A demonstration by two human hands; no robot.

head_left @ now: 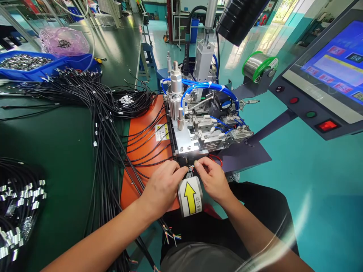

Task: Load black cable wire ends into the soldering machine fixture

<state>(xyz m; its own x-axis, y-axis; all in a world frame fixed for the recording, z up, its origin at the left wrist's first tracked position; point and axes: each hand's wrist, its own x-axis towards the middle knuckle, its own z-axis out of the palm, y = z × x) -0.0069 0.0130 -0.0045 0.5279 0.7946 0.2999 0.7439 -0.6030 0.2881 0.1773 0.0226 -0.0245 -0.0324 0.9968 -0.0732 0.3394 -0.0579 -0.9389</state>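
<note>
My left hand [166, 183] is closed at the near end of the machine [187, 141], its thumb and forefinger at a small cable end with thin coloured wires [191, 168]. My right hand [213, 178] pinches at the same wires from the right, fingertips close to the left ones. Just below both hands is a rounded plate with a yellow arrow [190, 197]. Several black cables [150, 145] run over the orange surface [136, 147] into the machine's left side. The exact grip on the cable end is too small to make out.
Bundled black cables [104, 151] lie across the green table [65, 147], with more at the left edge. Blue bins [25, 73] of small metal parts stand at the back left. A solder spool [256, 66] and a control panel [314, 96] are on the right.
</note>
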